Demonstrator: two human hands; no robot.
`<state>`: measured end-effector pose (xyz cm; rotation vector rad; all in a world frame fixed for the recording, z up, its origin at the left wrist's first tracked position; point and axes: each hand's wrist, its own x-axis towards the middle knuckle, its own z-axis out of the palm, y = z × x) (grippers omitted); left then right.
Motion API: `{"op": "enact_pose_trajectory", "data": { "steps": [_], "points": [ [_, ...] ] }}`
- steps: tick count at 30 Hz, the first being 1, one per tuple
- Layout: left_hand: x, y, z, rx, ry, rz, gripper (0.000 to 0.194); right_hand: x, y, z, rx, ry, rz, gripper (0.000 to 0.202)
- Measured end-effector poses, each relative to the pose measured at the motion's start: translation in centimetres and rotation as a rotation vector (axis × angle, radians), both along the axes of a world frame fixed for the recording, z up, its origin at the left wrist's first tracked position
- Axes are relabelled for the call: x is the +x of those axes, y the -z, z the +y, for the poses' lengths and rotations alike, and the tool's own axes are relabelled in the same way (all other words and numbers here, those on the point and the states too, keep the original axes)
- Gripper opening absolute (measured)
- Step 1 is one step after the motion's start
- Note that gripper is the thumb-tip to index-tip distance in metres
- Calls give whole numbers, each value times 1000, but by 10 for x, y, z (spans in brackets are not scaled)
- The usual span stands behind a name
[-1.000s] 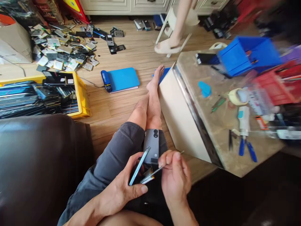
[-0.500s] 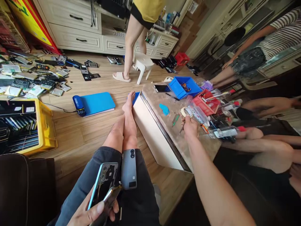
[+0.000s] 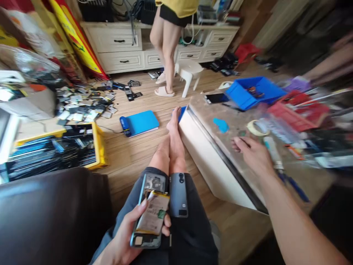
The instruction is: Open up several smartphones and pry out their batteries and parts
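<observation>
We see a bright room with soft, even daylight and no hard shadows on the pale wooden floor (image 3: 129,147). The right part of the picture is strongly blurred by motion: the red plastic tray (image 3: 292,114) and the blue plastic bin (image 3: 255,97) on the beige stone table (image 3: 220,140) look smeared, and our right hand (image 3: 253,154) is a little soft. Our left hand (image 3: 129,232) and the opened phone with a yellowish battery (image 3: 150,213) stay sharp. The dark brown leather cushion (image 3: 49,217) shows a weak sheen. The wide lens bends the edges, so the white drawer cabinet (image 3: 124,48) leans.
</observation>
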<state>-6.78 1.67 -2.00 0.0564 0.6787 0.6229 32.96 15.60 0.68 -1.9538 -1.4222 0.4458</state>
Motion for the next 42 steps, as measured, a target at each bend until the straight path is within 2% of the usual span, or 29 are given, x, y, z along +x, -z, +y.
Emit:
{"op": "enact_pose_trajectory", "data": {
  "steps": [2,4,6,8,11,15,23,27,31,33,35,39,42],
  "points": [
    [7,7,1,19,-14,-57,67,-51,0,-27,-46,-130,168,47],
    [12,12,2,25,-8,-77,67,-101,-2,-56,-160,-377,440,42],
    [15,12,1,36,12,-76,65,-146,-6,-78,-222,-549,587,36],
    [16,9,1,55,34,-65,60,-179,-8,-91,-248,-642,623,34],
    [15,4,2,97,49,-18,55,-205,-7,-102,-347,-662,673,37],
    [12,6,2,155,74,29,54,-211,-1,-111,-507,-616,813,47],
    [10,26,-12,185,144,-40,64,-204,16,-123,-589,-616,852,57],
    [8,30,-15,166,182,-86,61,-207,19,-129,-547,-581,835,59],
    [7,28,-6,152,197,-61,64,-206,22,-133,-606,-523,980,53],
    [8,25,2,114,200,-48,66,-202,21,-132,-609,-546,998,49],
    [11,21,8,53,162,-20,62,-198,18,-128,-575,-589,937,41],
    [14,14,10,-3,71,95,47,-194,7,-122,-508,-646,756,11],
    [13,11,11,20,28,218,40,-193,-3,-126,-421,-670,635,8]
  ]
}}
